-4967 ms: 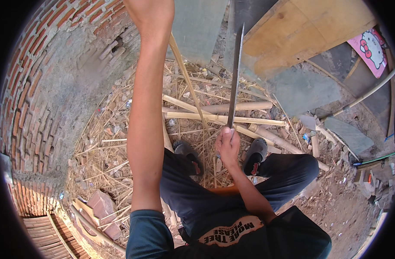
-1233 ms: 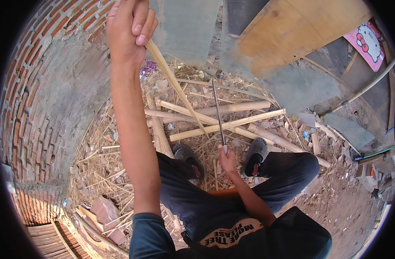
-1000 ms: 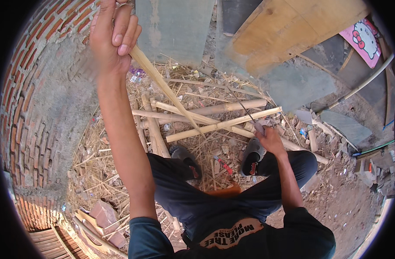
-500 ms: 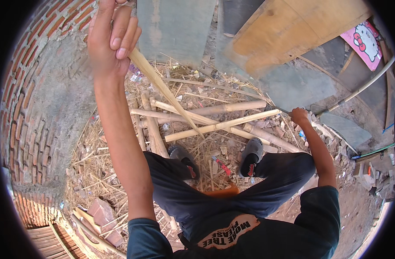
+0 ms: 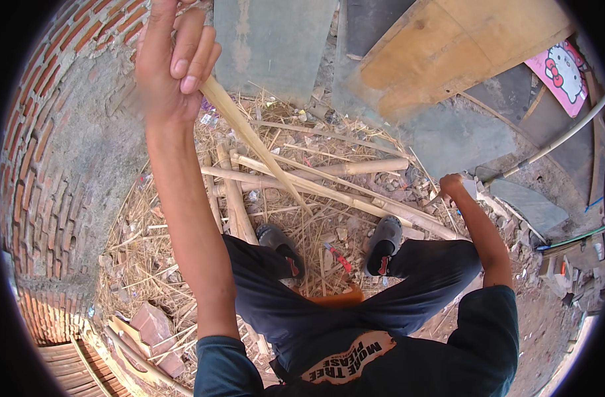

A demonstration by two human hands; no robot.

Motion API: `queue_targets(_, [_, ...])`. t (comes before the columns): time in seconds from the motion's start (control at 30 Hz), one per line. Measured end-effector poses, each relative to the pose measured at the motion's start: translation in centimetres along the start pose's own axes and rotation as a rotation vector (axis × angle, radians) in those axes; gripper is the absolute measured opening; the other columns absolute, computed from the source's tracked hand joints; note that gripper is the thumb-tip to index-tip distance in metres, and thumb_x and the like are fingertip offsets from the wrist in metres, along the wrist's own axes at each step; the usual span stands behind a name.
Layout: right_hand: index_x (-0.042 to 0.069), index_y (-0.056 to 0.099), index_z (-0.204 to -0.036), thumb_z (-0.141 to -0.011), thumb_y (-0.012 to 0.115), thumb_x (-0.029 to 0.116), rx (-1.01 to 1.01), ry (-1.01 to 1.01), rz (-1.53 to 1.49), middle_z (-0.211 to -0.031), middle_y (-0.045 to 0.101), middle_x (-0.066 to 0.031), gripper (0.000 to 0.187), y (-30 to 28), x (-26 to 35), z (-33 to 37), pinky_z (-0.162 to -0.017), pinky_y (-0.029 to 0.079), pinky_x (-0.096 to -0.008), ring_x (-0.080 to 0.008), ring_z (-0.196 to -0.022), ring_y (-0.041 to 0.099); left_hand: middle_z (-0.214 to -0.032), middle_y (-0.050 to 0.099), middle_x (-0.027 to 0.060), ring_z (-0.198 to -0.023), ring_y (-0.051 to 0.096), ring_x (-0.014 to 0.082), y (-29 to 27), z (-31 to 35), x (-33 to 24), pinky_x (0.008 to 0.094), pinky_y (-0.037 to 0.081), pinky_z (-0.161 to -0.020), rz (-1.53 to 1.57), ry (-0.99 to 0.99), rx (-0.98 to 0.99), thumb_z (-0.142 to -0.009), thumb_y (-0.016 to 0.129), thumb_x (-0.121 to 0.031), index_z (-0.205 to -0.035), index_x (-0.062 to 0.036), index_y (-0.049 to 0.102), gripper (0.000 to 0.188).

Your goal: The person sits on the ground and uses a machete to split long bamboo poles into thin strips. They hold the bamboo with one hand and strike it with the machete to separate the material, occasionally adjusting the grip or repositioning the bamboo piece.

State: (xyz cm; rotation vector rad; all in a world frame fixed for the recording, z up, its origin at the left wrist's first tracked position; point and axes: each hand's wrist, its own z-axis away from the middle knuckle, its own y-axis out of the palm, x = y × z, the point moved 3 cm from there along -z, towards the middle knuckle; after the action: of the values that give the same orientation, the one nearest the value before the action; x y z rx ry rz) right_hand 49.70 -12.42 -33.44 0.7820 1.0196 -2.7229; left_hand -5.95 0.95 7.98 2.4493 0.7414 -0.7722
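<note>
My left hand (image 5: pixel 180 59) is raised at the upper left, its fingers closed round the upper end of a pale split bamboo strip (image 5: pixel 249 139). The strip slants down to the right, its lower tip near the ground in front of my feet. On the right, my right hand (image 5: pixel 452 186) is held low with its fingers curled. A short brownish end (image 5: pixel 434 200) shows beside it, too small to name. Between my hands, several bamboo poles (image 5: pixel 365 165) lie crossed on the ground.
A red-handled tool (image 5: pixel 340 258) lies between my shoes. Orange edges of a low seat (image 5: pixel 339 299) show under me. A brick wall (image 5: pixel 51 198) rises at the left. Grey sheets (image 5: pixel 269 46), a brown board (image 5: pixel 441 53) and a pink panel (image 5: pixel 563 76) lie ahead. Straw and rubble cover the ground.
A pale split bamboo piece that lay across the poles near my right hand is gone from that place. My right hand has shifted slightly down; my left still grips the strip.
</note>
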Motion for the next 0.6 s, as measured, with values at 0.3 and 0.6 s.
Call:
queue_targets(0.3, [0.01,0.076,-0.111,-0.088,0.065,0.016,-0.338,0.078,-0.333,-0.114,0.074,-0.0154,0.026,-5.1,-0.5,1.2,-0.094,0.057,-0.0433,-0.0334,-0.112,0.07,-0.051,0.037,-0.0075,-0.036,0.028,0.0015,-0.4,0.1,0.1,0.0157,0.027,-0.036,0.067,0.0,0.061,-0.113,0.035,-0.036,-0.113,-0.005,0.059,0.04])
queue_targets(0.6, [0.008,0.076,-0.113,-0.088,0.068,0.021,-0.258,0.139,-0.412,-0.118,0.073,-0.0158,0.029,-2.9,0.4,-2.0,-0.095,0.057,-0.0422,-0.0323,-0.115,0.069,-0.05,0.036,-0.0077,-0.036,0.028,0.0013,-0.1,0.2,-0.1,0.0156,0.025,-0.035,0.037,0.008,0.034,-0.113,0.036,-0.036,-0.113,-0.0054,0.058,0.038])
